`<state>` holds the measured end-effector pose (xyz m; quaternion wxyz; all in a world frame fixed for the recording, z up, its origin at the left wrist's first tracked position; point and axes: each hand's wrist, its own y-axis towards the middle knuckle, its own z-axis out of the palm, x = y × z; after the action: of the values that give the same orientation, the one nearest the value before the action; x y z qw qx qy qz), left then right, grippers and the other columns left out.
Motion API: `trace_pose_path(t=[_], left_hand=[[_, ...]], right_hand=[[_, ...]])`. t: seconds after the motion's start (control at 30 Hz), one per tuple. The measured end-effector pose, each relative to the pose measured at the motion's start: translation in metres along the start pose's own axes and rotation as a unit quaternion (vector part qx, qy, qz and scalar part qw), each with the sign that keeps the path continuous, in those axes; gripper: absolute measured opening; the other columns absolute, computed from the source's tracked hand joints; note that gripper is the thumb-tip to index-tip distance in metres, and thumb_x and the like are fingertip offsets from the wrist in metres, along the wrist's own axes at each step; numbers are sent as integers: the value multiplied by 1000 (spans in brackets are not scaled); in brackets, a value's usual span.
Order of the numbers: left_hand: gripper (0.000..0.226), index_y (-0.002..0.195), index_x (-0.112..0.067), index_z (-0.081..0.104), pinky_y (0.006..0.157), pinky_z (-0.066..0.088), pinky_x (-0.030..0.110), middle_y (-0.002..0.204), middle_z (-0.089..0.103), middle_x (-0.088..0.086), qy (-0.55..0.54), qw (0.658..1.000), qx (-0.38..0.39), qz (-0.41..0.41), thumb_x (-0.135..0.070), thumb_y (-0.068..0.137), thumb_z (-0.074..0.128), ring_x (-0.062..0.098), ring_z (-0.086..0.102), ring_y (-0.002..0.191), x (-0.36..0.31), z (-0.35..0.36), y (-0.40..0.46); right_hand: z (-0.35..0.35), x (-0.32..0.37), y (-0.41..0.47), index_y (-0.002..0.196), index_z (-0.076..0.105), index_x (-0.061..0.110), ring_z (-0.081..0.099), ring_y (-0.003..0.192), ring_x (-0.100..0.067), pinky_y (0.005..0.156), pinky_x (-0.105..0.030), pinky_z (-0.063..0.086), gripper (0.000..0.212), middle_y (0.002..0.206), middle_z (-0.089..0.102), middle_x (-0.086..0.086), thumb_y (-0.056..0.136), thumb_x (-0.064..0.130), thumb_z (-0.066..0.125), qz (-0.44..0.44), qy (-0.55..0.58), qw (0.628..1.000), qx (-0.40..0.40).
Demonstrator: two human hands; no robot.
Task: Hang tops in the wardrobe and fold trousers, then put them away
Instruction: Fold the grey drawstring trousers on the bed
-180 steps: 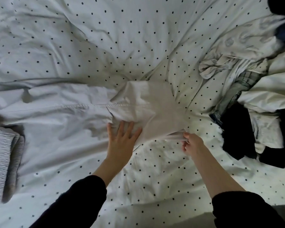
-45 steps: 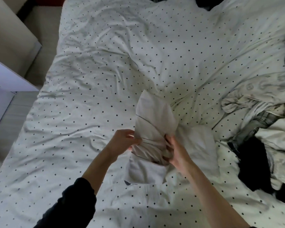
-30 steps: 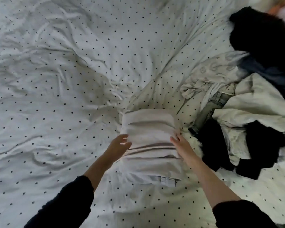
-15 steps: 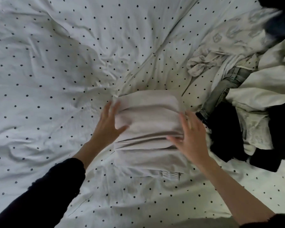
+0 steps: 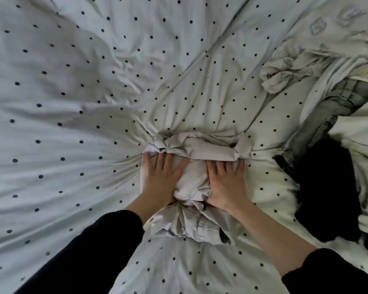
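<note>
pressing folded pale trousers [image 5: 197,166] flat into the bed [image 5: 72,124], left hand [image 5: 160,179] and right hand [image 5: 226,183] fingers straight, gripping nothing, bundle under and between them. folding step judged nearly done; next, lifting without unfolding.

Folded trousers [image 5: 197,153] lie on the duvet [image 5: 72,124], clothes pile [image 5: 327,145] to their right.

You are in a home bedroom, a bed under your hands, its white dotted duvet cover [image 5: 94,102] rumpled, a heap of worn clothes [image 5: 338,102] at your right.
</note>
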<state>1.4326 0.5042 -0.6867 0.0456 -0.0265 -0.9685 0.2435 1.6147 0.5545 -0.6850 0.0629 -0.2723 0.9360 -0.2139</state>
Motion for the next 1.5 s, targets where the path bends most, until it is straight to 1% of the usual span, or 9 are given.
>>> trace_pose_path(t=[0.17,0.27,0.37,0.43,0.6,0.97,1.17,1.33,1.5], left_hand=[[103,148,-28,-14,105,-9,67,149,10,21,4,1000,-27,-2,-45,77,60,38,8,140,-1,0,-10],[99,150,-27,9,107,5,67,142,31,19,0,999,-48,11,-40,71,67,38,28,134,-1,-3,-17],[81,128,-20,56,93,40,62,107,61,11,-37,992,-119,11,-28,51,81,33,60,99,-7,-4,-23],[72,112,-18,65,79,50,50,87,65,5,-53,987,-154,4,-21,43,83,28,64,76,-13,-7,-32],[57,106,-17,70,71,53,38,77,69,1,-92,973,-212,7,-13,50,82,23,67,69,-16,-25,-55],[37,103,-11,73,78,54,44,85,70,6,-76,885,-455,-63,-3,74,50,26,67,75,69,-163,-184],[47,110,-8,69,83,52,48,93,69,9,-39,847,-509,-150,-1,66,52,29,67,84,158,-208,-303],[73,119,-12,59,87,50,47,97,67,8,-29,817,-518,-254,-6,48,72,29,66,87,261,-205,-465],[68,115,-7,66,83,51,50,96,68,10,14,793,-513,-329,-8,48,81,30,66,86,353,-182,-626]], right_hand=[[-5,3,-8,150,9,16,8,143,-31,113,-61,0,111,154,16,-8,66,57,68,-5,20,1000,-2],[-11,4,-14,147,24,13,20,141,-31,113,-60,11,106,151,27,-9,63,54,72,-6,20,1000,-15],[-10,6,-19,127,55,9,51,121,-34,99,-57,39,89,127,58,-12,51,46,83,7,32,997,-74],[-12,11,-24,108,65,9,62,101,-34,85,-54,49,71,104,68,-10,47,39,86,13,40,994,-104],[-31,16,-47,92,69,12,65,70,-29,66,-41,53,44,78,70,-4,51,21,85,19,67,982,-177],[-205,90,-95,112,66,13,62,85,-30,76,-41,49,48,95,68,-4,65,15,74,-84,58,913,-395],[-309,202,-128,116,65,11,63,84,-29,76,-41,50,46,95,69,-4,71,3,57,-187,61,852,-485],[-378,374,-180,114,66,10,65,84,-28,76,-41,50,54,97,70,-4,61,1,69,-306,75,790,-526],[-406,547,-245,115,66,10,67,89,-27,77,-41,51,58,102,70,-5,58,2,73,-369,108,758,-526]])
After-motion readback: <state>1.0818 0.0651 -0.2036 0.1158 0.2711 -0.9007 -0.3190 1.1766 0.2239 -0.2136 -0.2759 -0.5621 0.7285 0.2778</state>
